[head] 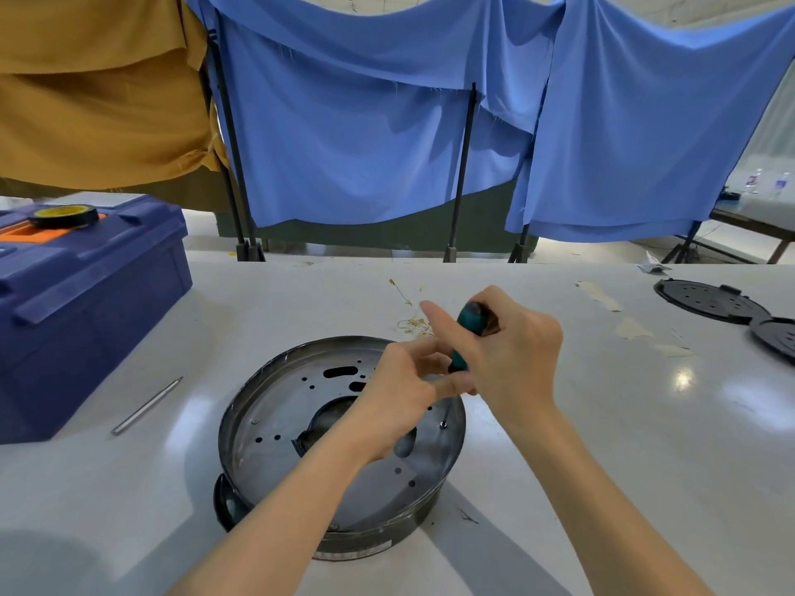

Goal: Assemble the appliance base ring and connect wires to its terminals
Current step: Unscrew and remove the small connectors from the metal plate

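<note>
The round metal appliance base (275,423), a shallow pan with several holes and a central cut-out, lies on the white table in front of me. My right hand (512,350) grips a screwdriver (466,333) with a green and black handle. Its thin shaft points down to a screw (443,424) near the base's right rim. My left hand (404,389) hovers over the base and pinches the shaft just below the handle. A small bundle of thin yellowish wires (413,314) lies on the table behind the base.
A blue toolbox (81,303) stands at the left with a roll of black tape (64,215) on top. A thin metal rod (146,406) lies in front of it. Two black perforated discs (710,301) rest at the far right. Blue and tan cloths hang behind the table.
</note>
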Tool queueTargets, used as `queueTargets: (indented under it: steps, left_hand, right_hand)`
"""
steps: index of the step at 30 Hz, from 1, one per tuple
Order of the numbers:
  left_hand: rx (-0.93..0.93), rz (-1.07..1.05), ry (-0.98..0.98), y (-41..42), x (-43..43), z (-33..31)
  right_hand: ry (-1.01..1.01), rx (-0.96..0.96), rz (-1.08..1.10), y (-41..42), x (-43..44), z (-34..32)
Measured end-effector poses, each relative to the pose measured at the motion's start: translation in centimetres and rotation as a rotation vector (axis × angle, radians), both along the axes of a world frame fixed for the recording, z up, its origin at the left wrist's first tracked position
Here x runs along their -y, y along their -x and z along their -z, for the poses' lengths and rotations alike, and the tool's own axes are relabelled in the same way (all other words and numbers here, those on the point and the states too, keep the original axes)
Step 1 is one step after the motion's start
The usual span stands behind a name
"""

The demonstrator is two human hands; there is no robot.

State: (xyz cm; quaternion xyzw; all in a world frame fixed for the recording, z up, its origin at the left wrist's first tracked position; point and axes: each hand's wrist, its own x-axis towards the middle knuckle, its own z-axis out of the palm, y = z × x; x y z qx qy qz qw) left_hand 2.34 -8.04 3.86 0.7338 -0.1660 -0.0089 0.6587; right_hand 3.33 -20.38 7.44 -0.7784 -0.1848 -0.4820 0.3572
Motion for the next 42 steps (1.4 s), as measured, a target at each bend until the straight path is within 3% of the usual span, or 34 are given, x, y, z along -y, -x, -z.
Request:
queueTargets:
  steps: [2,5,7,13,16,19,21,24,28,30,32,36,38,42]
  left_hand:
    - [-0.026,0.024,0.033,0.1,0.0,0.0]
    - [-0.068,0.056,0.065,0.3,-0.4,-0.2]
    - [-0.074,0.058,0.052,0.3,-0.4,-0.2]
    - [-0.02,-0.075,0.037,-0.1,-0.1,0.0]
    - [-0.029,-0.064,0.012,-0.1,0.1,-0.1]
    - [-0.046,-0.042,0.034,-0.2,-0.1,0.2]
    - [-0.048,-0.017,0.065,-0.2,-0.4,0.1]
    - [-0.052,0.014,0.12,-0.3,-0.4,0.0]
    - [-0.038,0.05,0.168,-0.2,0.0,0.0]
    - [-0.026,0.062,0.149,-0.3,0.1,0.2]
    - [-0.041,0.081,0.164,-0.3,0.1,0.3]
    - [-0.079,0.101,0.224,-0.2,-0.7,0.2]
    - [-0.094,0.107,0.238,-0.2,-0.8,0.2]
    - [-0.115,0.097,0.286,-0.4,-0.9,0.2]
  right_hand:
    - [0.033,-0.058,0.013,0.3,-0.1,0.1]
    - [-0.085,-0.395,-0.37,0.2,0.9,-0.7]
    - [-0.132,-0.468,-0.531,0.0,1.3,-0.9]
    - [-0.088,-0.1,-0.156,-0.6,0.1,-0.4]
    - [-0.037,-0.076,-0.096,-0.6,-0.3,-0.3]
    - [-0.121,-0.385,-0.476,-0.7,0.7,-1.1]
    - [-0.146,-0.494,-0.668,-0.8,1.2,-1.3]
    - [-0.105,-0.404,-0.501,-1.3,0.9,-1.0]
    - [-0.023,-0.02,-0.045,-1.5,0.0,-0.1]
    - [-0.009,0.051,0.045,-1.2,-0.4,0.0]
    - [0.017,-0.019,-0.015,-0.9,-0.1,-0.2]
    - [-0.008,-0.495,-0.541,-0.9,1.8,-2.1]
    - [-0.039,-0.595,-0.695,-1.1,2.3,-2.4]
    - [-0.113,-0.541,-0.575,-0.9,1.6,-2.0]
